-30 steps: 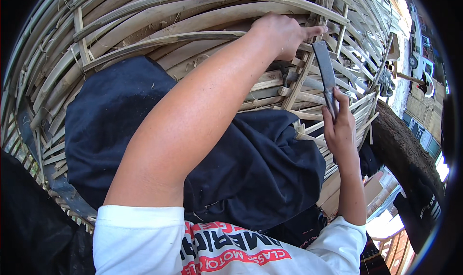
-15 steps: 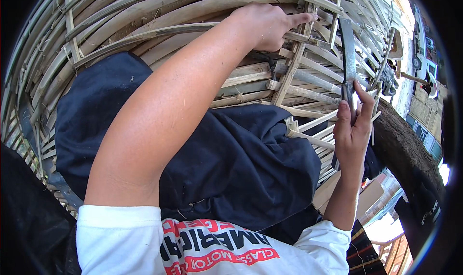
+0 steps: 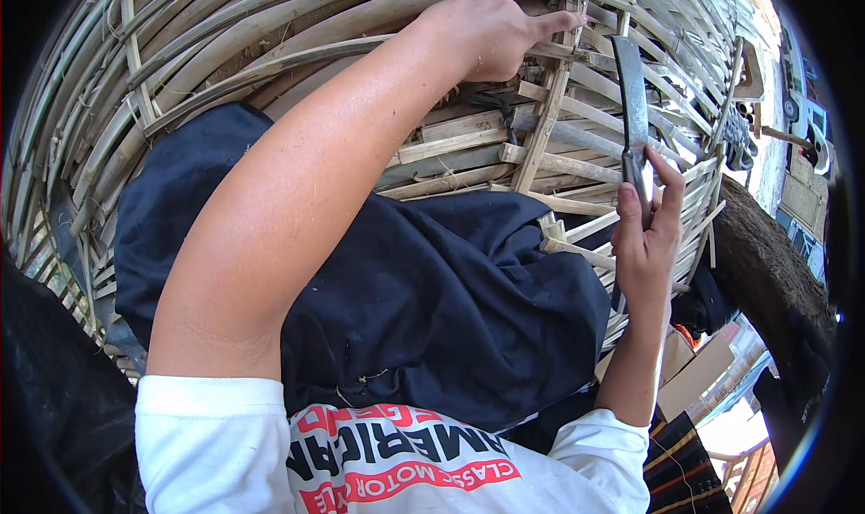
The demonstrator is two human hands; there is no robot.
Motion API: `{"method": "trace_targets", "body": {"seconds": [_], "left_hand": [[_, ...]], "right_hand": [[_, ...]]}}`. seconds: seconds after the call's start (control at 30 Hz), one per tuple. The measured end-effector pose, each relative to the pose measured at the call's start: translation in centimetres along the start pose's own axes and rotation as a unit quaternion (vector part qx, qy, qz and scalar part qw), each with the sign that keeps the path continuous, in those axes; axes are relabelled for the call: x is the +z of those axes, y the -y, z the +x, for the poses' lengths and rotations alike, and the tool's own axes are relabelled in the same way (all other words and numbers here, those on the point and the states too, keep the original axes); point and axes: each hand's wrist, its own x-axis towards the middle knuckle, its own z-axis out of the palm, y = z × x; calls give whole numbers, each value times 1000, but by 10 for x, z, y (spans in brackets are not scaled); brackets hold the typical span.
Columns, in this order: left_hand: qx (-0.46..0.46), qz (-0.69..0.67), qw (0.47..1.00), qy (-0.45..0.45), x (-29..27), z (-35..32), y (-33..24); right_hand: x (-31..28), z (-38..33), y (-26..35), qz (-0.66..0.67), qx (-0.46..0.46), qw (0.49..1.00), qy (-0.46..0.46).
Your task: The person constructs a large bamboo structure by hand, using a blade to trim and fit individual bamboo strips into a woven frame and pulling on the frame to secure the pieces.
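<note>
Head view showed basketwork (image 3: 333, 14) of pale, split strips spread across the far side of the scene, beyond the person's lap. Long strips already lay bowed and layered at far left. Toward the right, narrower slats (image 3: 586, 164) fanned out past a slanting cross strip (image 3: 545, 122). That much looked put together, though several short ends stuck out unevenly at the cross strip, and loose ends (image 3: 556, 235) jutted beside the cloth. By that, the left part seemed further along and the right part unfinished; how much was left could not be judged closely.

The left hand (image 3: 487, 35) was at the far end of the cross strip, its index finger stretched out to the right and the others curled under. Whether it pinched a strip could not be told. The right hand (image 3: 646, 248) was closed round the handle of a knife (image 3: 633, 100), thumb and index finger along it. The blade pointed away, in front of the slats; no cut could be made out, nor whether it touched them.

Dark cloth (image 3: 432, 289) covered the lap on the near side. A thick trunk (image 3: 766, 244) lay at right, with cardboard (image 3: 698, 374) nearer.
</note>
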Motion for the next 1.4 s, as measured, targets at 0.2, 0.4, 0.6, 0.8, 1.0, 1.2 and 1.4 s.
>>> {"method": "trace_targets", "body": {"seconds": [0.2, 0.4, 0.6, 0.8, 1.0, 1.2, 1.4], "left_hand": [[-3, 76, 997, -10, -5, -5, -6], [0, 120, 993, -9, -11, -5, -8], [-6, 86, 996, 13, -18, -11, -12], [-43, 49, 997, 43, -26, -18, -19], [-99, 25, 990, 93, -35, -19, -29], [-109, 22, 987, 118, -37, -15, -38], [-84, 56, 992, 71, -45, -24, -39]], "right_hand": [[12, 14, 1, 41, 32, 998, -17], [53, 79, -8, 141, 10, 978, -151], [60, 110, -6, 92, -115, 980, -133], [65, 105, -12, 110, -147, 981, -70], [73, 104, -13, 106, -160, 975, -110], [67, 105, -24, 146, -202, 962, -112], [63, 107, -18, 214, -154, 960, -95]]}}
